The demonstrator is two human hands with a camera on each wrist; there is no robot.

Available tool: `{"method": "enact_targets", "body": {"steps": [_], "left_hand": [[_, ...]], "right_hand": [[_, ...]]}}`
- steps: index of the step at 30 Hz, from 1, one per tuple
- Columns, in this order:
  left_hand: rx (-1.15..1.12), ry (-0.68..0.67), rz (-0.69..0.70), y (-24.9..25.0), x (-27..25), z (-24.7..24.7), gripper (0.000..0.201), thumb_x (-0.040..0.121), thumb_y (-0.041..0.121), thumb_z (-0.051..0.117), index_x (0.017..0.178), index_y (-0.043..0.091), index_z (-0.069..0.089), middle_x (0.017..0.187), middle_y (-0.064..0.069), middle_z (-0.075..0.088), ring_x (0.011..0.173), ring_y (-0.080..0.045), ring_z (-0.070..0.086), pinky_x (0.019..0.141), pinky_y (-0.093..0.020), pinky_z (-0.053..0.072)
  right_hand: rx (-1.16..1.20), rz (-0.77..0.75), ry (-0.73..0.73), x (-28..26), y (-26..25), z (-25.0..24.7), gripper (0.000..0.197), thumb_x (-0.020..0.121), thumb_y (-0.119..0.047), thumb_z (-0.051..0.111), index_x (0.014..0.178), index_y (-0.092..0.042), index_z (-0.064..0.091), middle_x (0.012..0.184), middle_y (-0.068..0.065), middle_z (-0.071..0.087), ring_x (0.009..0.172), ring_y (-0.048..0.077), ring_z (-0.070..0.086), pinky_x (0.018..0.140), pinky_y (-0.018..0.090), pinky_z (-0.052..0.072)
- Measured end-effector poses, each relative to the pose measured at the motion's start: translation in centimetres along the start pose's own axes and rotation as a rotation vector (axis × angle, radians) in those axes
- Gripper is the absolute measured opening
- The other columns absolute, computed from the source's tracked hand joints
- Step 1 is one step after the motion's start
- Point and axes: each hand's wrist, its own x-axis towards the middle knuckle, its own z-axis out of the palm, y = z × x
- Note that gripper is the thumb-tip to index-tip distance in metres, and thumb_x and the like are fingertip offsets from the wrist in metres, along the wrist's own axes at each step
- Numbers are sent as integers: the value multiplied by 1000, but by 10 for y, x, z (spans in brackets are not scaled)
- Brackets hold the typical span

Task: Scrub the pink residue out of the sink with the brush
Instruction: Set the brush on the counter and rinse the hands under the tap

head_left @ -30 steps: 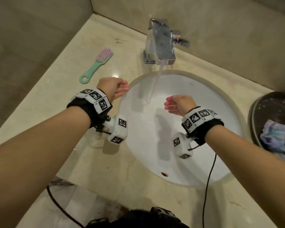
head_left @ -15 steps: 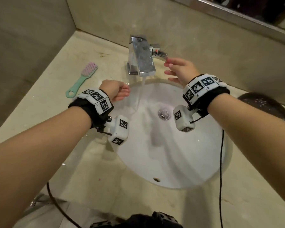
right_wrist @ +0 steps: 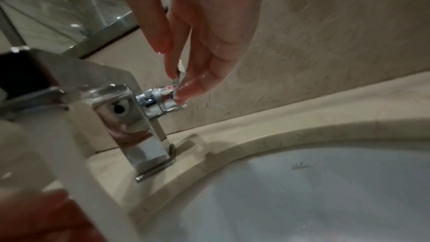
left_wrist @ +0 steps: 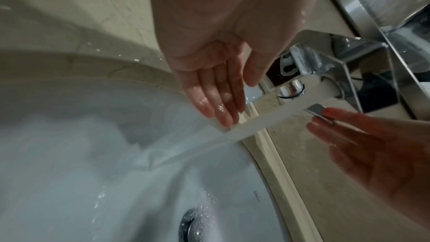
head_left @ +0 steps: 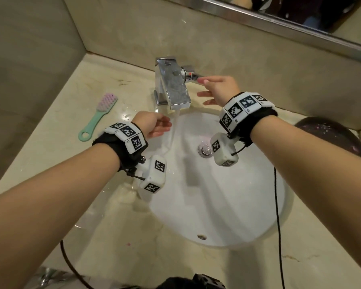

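Water runs from the chrome faucet (head_left: 171, 86) into the white sink (head_left: 227, 195), which shows a faint pink tint near the drain (head_left: 205, 150). The green brush (head_left: 100, 115) with pink bristles lies on the counter left of the faucet, held by no one. My left hand (head_left: 156, 126) hovers at the sink's left rim beside the stream, and its wet fingers (left_wrist: 216, 98) are straight and empty. My right hand (head_left: 215, 88) reaches to the faucet's side lever (right_wrist: 163, 97), where straight fingers (right_wrist: 186, 80) touch the thin handle.
A dark bowl (head_left: 331, 138) sits on the counter at the right edge. A black cable (head_left: 277, 205) hangs from my right wrist across the sink. A small pink spot (head_left: 128, 244) marks the front counter. A wall stands behind the faucet, with a mirror edge above.
My right hand rose out of the basin, away from the stream, and reached the faucet lever. The left hand stayed beside the running water.
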Motion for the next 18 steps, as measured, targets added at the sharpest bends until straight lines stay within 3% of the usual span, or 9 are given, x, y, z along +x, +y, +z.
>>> {"method": "enact_targets", "body": {"steps": [3,6,9,12,15,18], "left_hand": [[13,-12,-2,2,0,2,29,99,19,39,76,13,57,48,10,65,43,2,61,62,-16,44],[17,-16,-5,2,1,4,30,99,19,40,76,12,58,48,10,64,43,1,61,61,-16,44],[30,-6,0,2,1,5,28,97,17,42,75,12,58,48,10,65,43,1,62,57,-15,45],[34,24,8,3,0,5,25,95,14,45,74,12,58,47,9,64,43,1,62,52,-14,44],[-3,48,12,3,0,6,27,96,14,43,74,10,58,47,7,64,41,-1,61,59,-18,44],[-42,45,8,4,-2,8,30,99,20,39,77,9,58,61,2,67,41,-3,62,63,-21,44]], "right_hand": [[4,47,55,2,-3,5,28,97,-10,43,117,-7,62,105,4,58,70,14,60,52,25,51],[-50,29,57,-8,0,13,31,96,-13,45,125,-12,56,97,-1,55,72,13,57,57,26,48],[-56,61,-4,-23,12,13,38,95,-14,47,134,-12,45,103,1,50,83,19,56,64,29,50],[27,163,29,-38,29,2,34,95,-12,47,129,-5,51,100,4,55,86,21,58,63,27,49],[96,247,77,-54,42,-16,30,96,-11,47,123,-2,54,86,0,56,78,19,59,66,27,51],[183,327,154,-69,52,-36,29,95,-9,48,121,1,54,92,7,58,69,16,58,67,28,51]]}}
